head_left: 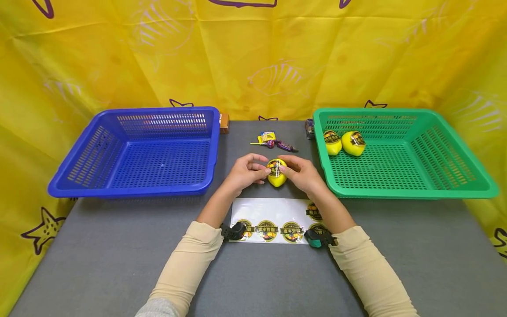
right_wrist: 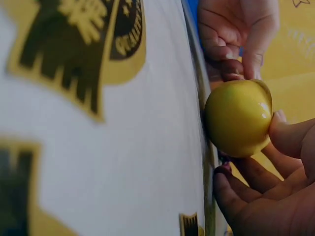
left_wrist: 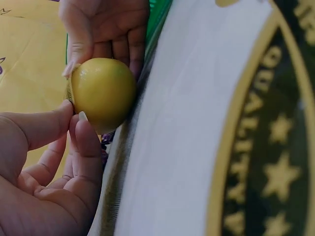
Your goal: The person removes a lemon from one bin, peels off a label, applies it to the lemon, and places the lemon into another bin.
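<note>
Pinching one lemon (head_left: 277, 173) between them, left hand (head_left: 246, 172) at nine o'clock, right hand (head_left: 302, 172) at three, above the sticker sheet (head_left: 273, 215).

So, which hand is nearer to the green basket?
Right. The right hand holds the lemon just beside the green basket; the left hand is on the lemon's far side.
</note>
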`<state>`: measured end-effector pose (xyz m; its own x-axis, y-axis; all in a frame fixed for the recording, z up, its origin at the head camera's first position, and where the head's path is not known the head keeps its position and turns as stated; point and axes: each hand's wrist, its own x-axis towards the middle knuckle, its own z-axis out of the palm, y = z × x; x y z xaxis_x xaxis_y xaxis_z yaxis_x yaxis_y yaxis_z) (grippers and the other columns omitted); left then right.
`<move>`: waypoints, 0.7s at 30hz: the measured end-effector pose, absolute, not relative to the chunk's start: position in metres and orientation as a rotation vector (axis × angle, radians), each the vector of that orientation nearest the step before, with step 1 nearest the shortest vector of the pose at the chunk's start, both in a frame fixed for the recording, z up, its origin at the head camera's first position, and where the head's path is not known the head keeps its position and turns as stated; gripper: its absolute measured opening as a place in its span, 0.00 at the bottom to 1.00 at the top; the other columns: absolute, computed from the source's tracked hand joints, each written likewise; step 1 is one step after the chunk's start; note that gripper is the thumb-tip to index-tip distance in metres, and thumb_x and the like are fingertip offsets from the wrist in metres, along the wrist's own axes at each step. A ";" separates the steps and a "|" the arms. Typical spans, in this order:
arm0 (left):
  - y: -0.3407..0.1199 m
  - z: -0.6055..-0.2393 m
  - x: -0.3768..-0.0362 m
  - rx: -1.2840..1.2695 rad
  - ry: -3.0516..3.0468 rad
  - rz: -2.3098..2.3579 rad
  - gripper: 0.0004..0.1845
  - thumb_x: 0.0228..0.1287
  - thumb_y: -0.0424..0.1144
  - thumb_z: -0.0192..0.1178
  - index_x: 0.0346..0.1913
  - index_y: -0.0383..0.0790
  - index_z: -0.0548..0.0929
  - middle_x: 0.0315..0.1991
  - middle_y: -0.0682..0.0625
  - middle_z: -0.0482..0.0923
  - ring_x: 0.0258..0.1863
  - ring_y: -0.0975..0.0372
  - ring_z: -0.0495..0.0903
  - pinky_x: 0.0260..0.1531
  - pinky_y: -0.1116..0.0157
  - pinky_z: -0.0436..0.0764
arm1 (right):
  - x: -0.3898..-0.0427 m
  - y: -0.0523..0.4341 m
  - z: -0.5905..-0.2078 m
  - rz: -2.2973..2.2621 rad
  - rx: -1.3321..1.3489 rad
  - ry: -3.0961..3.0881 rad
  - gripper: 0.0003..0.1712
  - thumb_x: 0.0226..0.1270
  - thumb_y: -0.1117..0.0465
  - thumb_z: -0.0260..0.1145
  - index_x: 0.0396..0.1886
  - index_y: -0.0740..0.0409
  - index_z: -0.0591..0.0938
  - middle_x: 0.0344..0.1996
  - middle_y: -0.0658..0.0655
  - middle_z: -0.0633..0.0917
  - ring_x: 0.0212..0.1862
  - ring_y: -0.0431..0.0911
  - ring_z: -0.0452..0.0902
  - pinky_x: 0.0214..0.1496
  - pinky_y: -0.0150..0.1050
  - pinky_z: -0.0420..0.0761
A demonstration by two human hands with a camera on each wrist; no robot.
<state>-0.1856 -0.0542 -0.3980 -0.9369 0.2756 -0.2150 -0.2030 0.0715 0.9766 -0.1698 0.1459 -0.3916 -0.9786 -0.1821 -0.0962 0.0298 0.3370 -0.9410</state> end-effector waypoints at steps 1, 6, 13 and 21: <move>-0.054 -0.399 -0.186 0.062 1.997 1.933 0.18 0.64 0.28 0.67 0.56 0.33 0.79 0.35 0.43 0.82 0.28 0.58 0.82 0.31 0.64 0.86 | -0.170 0.146 -0.392 -1.708 -0.139 2.410 0.23 0.75 0.63 0.63 0.67 0.61 0.77 0.62 0.62 0.79 0.64 0.55 0.73 0.67 0.49 0.72; -0.055 -0.405 -0.187 0.034 1.930 1.940 0.15 0.65 0.26 0.65 0.53 0.32 0.79 0.32 0.44 0.82 0.28 0.60 0.83 0.31 0.66 0.86 | -0.170 0.152 -0.393 -1.774 -0.104 2.355 0.24 0.74 0.63 0.64 0.67 0.61 0.77 0.63 0.62 0.79 0.65 0.55 0.72 0.69 0.48 0.69; -0.055 -0.405 -0.187 0.037 1.927 1.921 0.13 0.66 0.26 0.65 0.52 0.31 0.79 0.32 0.43 0.83 0.28 0.60 0.83 0.30 0.66 0.86 | -0.172 0.156 -0.396 -1.861 -0.061 2.274 0.24 0.73 0.65 0.65 0.67 0.63 0.77 0.62 0.64 0.79 0.65 0.55 0.73 0.69 0.47 0.69; -0.055 -0.407 -0.186 0.054 1.939 1.896 0.14 0.67 0.25 0.63 0.54 0.30 0.79 0.37 0.41 0.84 0.29 0.60 0.84 0.31 0.66 0.86 | -0.168 0.152 -0.392 -1.826 -0.132 2.290 0.26 0.77 0.63 0.59 0.71 0.67 0.70 0.68 0.66 0.72 0.69 0.58 0.66 0.72 0.51 0.65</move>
<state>-0.1857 -0.0547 -0.4068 -0.9086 0.3181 -0.2706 -0.2633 0.0665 0.9624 -0.1680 0.1517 -0.3919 -0.9741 -0.1993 -0.1070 0.0600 0.2286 -0.9717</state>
